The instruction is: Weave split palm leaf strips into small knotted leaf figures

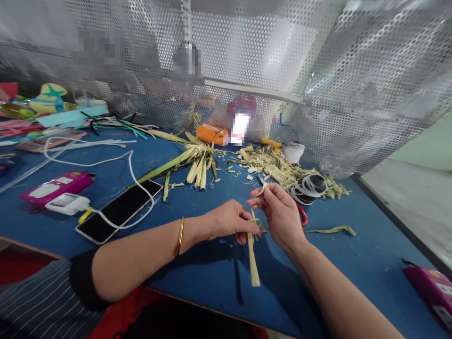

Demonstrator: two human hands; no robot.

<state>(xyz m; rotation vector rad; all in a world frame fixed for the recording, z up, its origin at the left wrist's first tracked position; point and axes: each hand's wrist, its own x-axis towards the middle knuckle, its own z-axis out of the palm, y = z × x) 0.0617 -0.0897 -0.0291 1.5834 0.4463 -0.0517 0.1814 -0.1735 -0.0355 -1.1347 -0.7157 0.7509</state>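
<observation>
My left hand (228, 220) and my right hand (278, 212) meet above the blue table (197, 268). Both pinch a pale yellow-green leaf strip (253, 261) that hangs down from my fingers toward the table's front edge. The left fingers are closed round the strip's upper part, where it is folded. My right thumb and forefinger pinch a short upturned end of it. A gold bangle (181, 235) circles my left wrist. Red-handled scissors (302, 214) lie partly hidden behind my right hand.
A bundle of leaf strips (190, 162) and a heap of trimmings (278, 167) lie behind my hands, with a roll of white cord (310, 187). A phone (120, 210) on a white cable, a magenta device (56, 186) and a loose strip (334, 230) lie around. Perforated metal screens stand behind.
</observation>
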